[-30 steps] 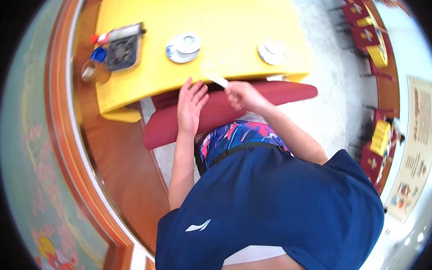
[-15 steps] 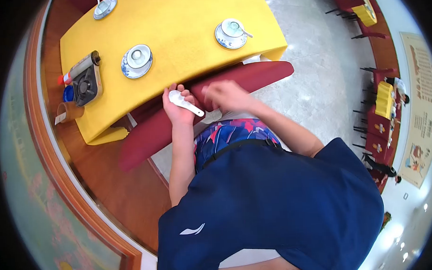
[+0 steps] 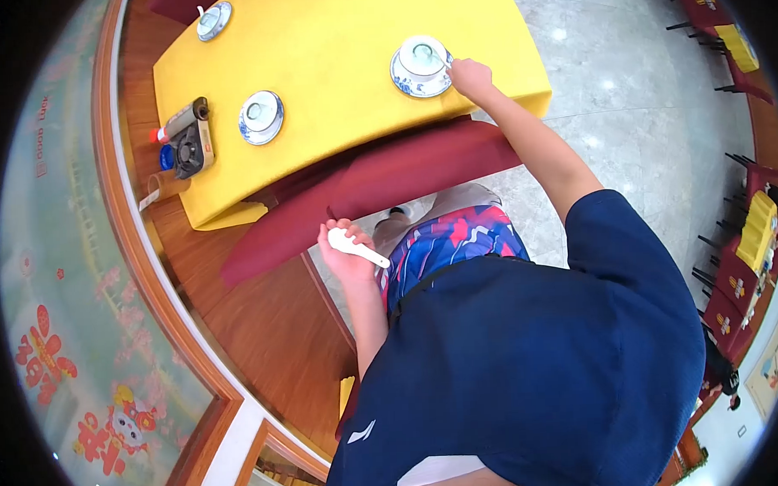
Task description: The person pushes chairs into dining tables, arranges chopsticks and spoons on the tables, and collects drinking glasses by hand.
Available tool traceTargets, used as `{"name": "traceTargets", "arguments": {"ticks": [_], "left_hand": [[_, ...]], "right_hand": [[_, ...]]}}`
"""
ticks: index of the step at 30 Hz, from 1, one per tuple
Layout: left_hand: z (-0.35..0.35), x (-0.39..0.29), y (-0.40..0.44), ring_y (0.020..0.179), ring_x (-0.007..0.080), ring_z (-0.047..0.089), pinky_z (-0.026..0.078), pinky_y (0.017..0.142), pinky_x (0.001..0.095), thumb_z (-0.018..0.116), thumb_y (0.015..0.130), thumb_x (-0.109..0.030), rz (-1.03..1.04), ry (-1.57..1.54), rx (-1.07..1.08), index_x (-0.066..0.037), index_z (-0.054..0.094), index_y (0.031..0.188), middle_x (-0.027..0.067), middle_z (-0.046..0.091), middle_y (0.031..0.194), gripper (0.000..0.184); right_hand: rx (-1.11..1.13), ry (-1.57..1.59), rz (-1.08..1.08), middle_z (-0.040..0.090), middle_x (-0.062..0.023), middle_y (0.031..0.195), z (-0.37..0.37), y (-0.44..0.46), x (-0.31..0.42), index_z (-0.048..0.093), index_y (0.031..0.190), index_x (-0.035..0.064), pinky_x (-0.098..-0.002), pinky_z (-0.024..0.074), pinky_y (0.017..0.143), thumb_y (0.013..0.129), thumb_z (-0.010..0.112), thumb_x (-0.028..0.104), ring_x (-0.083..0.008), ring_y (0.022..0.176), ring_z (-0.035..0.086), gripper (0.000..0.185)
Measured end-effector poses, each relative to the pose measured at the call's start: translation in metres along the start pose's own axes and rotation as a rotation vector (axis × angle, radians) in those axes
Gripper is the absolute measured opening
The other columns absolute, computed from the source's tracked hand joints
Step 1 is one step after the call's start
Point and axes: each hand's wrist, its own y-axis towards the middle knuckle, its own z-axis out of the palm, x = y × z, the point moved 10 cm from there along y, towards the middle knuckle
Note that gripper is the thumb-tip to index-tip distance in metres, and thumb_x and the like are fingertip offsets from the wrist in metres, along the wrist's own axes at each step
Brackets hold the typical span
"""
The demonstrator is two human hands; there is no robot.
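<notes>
The right hand (image 3: 472, 79) appears to pinch a spoon handle (image 3: 443, 59) at four o'clock on the bowl (image 3: 419, 62), where lifting would need rim clearance, while the left hand (image 3: 345, 267), toward seven o'clock, cradles a white spoon (image 3: 344, 242).

And here we are in a restaurant dining room: a yellow-clothed table (image 3: 340, 73) carries a portable stove (image 3: 194, 149) on the left and bowls on saucers (image 3: 261, 117), while more laid tables (image 3: 755, 232) (red chairs (image 3: 733, 284) alongside, too) line up over on the right.
</notes>
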Motion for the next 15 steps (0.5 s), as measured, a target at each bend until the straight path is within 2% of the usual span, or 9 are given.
{"name": "traceTargets", "arguments": {"ticks": [4, 7, 9, 11, 13, 14, 15], "left_hand": [[0.009, 0.019, -0.001, 0.067, 0.0143, 0.053, 0.047, 0.054, 0.0278, 0.048, 0.098, -0.033, -0.007, 0.068, -0.062, -0.012, 0.059, 0.090, 0.0031, 0.058, 0.084, 0.025], [0.027, 0.021, 0.010, 0.064, 0.0146, 0.053, 0.046, 0.051, 0.0263, 0.048, 0.098, -0.033, 0.008, 0.173, -0.079, -0.013, 0.058, 0.091, 0.0034, 0.057, 0.083, 0.023], [0.039, 0.027, 0.024, 0.064, 0.0145, 0.053, 0.046, 0.051, 0.0264, 0.048, 0.098, -0.033, -0.010, 0.228, -0.057, -0.013, 0.057, 0.091, 0.0035, 0.057, 0.083, 0.023], [0.053, 0.044, 0.041, 0.064, 0.0147, 0.054, 0.046, 0.051, 0.0264, 0.048, 0.098, -0.033, -0.056, 0.265, -0.028, -0.013, 0.057, 0.092, 0.0036, 0.056, 0.082, 0.023], [0.065, 0.069, 0.062, 0.069, 0.0163, 0.057, 0.050, 0.055, 0.0286, 0.049, 0.098, -0.034, -0.137, 0.319, 0.032, -0.012, 0.058, 0.096, 0.0045, 0.057, 0.084, 0.023], [0.069, 0.084, 0.074, 0.073, 0.0177, 0.060, 0.053, 0.059, 0.0303, 0.049, 0.098, -0.033, -0.216, 0.324, 0.098, -0.012, 0.059, 0.099, 0.0055, 0.059, 0.087, 0.023], [0.071, 0.097, 0.081, 0.073, 0.0185, 0.061, 0.054, 0.058, 0.0305, 0.050, 0.097, -0.034, -0.229, 0.394, 0.039, -0.012, 0.059, 0.100, 0.0061, 0.061, 0.088, 0.024]], "right_hand": [[-0.085, 0.030, -0.003, 0.071, -0.0167, 0.086, -0.001, 0.002, -0.008, 0.071, 0.086, 0.0055, -0.0450, 0.0551, 0.070, 0.093, 0.056, 0.032, -0.0328, 0.086, 0.070, 0.032], [-0.153, 0.072, -0.015, 0.070, -0.0172, 0.084, -0.027, -0.013, -0.021, 0.069, 0.093, 0.0038, -0.0449, 0.0538, 0.068, 0.095, 0.054, 0.033, -0.0325, 0.078, 0.069, 0.033], [-0.111, 0.569, 0.048, 0.067, -0.0097, 0.076, -0.042, -0.042, -0.036, 0.067, 0.093, 0.0044, -0.0347, 0.0501, 0.059, 0.098, 0.053, 0.033, -0.0201, 0.064, 0.064, 0.032], [0.314, 1.505, 0.218, 0.055, 0.0008, 0.066, -0.042, -0.098, -0.023, 0.060, 0.099, 0.0070, -0.0246, 0.0395, 0.051, 0.101, 0.049, 0.032, -0.0085, 0.052, 0.048, 0.028], [0.620, 2.366, 0.153, 0.038, 0.0056, 0.063, -0.071, -0.161, 0.014, 0.054, 0.105, 0.0084, -0.0214, 0.0315, 0.049, 0.105, 0.040, 0.029, -0.0053, 0.049, 0.035, 0.024], [0.715, 2.547, 0.034, 0.036, 0.0059, 0.062, -0.089, -0.189, 0.028, 0.050, 0.101, 0.0106, -0.0226, 0.0293, 0.047, 0.106, 0.037, 0.027, -0.0059, 0.048, 0.034, 0.022], [0.720, 2.594, -0.174, 0.038, 0.0060, 0.063, -0.110, -0.217, 0.041, 0.051, 0.099, 0.0116, -0.0219, 0.0288, 0.047, 0.106, 0.036, 0.028, -0.0057, 0.048, 0.035, 0.023]]}}
